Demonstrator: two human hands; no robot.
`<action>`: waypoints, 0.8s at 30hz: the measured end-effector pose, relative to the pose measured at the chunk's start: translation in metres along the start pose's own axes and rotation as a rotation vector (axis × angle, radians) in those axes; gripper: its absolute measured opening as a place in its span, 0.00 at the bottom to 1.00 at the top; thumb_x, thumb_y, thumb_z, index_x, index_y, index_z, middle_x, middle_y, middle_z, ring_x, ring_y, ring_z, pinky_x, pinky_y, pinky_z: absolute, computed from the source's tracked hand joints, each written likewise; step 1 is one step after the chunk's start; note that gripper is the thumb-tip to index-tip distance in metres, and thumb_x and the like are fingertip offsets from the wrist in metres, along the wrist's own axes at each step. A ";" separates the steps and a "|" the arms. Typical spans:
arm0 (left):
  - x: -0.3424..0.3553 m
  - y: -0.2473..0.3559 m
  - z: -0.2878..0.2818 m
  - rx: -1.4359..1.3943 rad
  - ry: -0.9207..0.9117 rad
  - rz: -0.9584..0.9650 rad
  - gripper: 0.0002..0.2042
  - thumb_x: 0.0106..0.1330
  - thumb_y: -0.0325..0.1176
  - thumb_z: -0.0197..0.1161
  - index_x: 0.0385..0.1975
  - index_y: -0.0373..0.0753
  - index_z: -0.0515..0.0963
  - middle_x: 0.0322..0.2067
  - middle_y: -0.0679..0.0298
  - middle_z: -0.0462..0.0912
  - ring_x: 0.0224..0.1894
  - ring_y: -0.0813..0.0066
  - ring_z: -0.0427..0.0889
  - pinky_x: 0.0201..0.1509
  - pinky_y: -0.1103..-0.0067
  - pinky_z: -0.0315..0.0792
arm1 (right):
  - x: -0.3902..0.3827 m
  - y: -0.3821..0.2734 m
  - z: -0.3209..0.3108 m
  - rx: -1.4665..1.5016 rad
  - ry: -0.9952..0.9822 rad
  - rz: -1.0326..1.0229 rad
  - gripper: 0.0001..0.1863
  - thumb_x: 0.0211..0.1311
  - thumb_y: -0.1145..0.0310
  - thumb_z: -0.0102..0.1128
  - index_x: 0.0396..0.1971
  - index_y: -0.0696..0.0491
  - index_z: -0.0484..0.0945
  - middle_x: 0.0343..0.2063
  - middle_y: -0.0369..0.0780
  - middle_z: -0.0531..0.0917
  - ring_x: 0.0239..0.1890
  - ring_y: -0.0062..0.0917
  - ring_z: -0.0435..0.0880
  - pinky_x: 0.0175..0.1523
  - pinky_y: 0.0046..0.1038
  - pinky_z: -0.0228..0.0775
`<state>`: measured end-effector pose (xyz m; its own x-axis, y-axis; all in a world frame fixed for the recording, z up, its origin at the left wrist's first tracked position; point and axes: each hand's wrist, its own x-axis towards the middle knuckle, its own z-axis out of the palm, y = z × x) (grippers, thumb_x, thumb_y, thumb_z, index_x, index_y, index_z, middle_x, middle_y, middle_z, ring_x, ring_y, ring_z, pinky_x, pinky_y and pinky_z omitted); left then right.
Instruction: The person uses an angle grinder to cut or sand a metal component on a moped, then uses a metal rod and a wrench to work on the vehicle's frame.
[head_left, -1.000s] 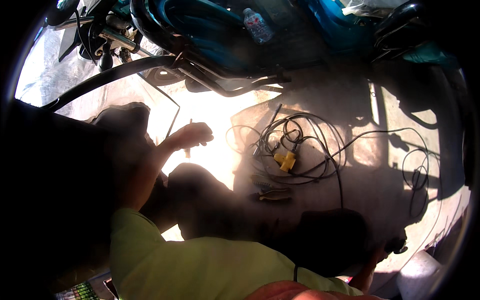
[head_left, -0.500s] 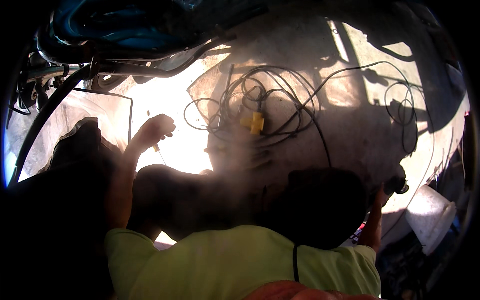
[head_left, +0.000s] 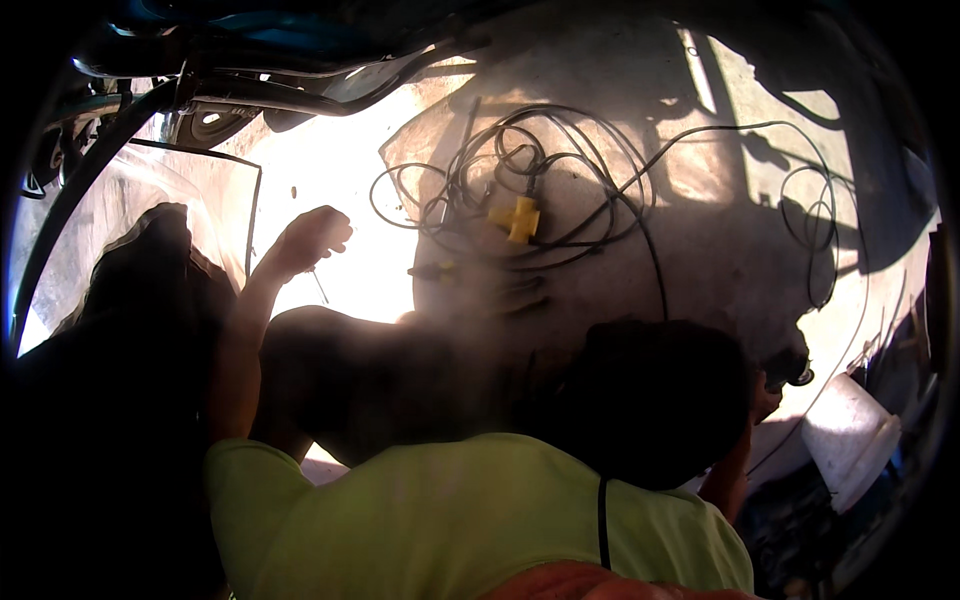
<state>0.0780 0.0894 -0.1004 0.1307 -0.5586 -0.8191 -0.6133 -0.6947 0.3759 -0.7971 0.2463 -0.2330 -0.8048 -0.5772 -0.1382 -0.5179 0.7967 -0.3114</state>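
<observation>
My left hand [head_left: 316,234] is closed above the sunlit floor at centre left, holding a thin screwdriver-like tool [head_left: 318,285] that points down. My right hand [head_left: 764,395] is low at the right, mostly in shadow, against a dark object [head_left: 795,362] with a round end; its fingers are hidden. A yellow connector block [head_left: 515,218] lies in coiled black cable [head_left: 620,185], right of my left hand. Dim hand tools [head_left: 513,300] lie below the coil. My dark-clad knee [head_left: 350,355] sits just below my left hand.
A vehicle's dark tubular frame [head_left: 120,115] and wheel [head_left: 210,125] fill the upper left, with a sheet [head_left: 175,185] beneath. A white bucket [head_left: 850,440] stands at lower right among dark items. Thin cable loops [head_left: 810,220] lie on the right side of the floor.
My view has tilted down, so the vehicle, cable and floor shifted up and left. The tool in my left hand has swung round to point down. My right arm shows higher in the picture.
</observation>
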 end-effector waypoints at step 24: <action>-0.006 -0.022 0.030 0.012 -0.017 0.045 0.20 0.67 0.39 0.61 0.51 0.31 0.76 0.42 0.56 0.84 0.42 0.69 0.85 0.44 0.74 0.77 | -0.307 -0.289 0.190 -0.089 -0.926 -1.639 0.30 0.46 0.56 0.73 0.51 0.50 0.77 0.49 0.39 0.77 0.54 0.34 0.75 0.58 0.38 0.66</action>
<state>0.0675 0.1213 -0.1167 0.0898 -0.5810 -0.8089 -0.6278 -0.6636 0.4069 -0.3456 0.1594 -0.2792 0.8098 -0.5515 -0.2000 -0.5450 -0.5811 -0.6044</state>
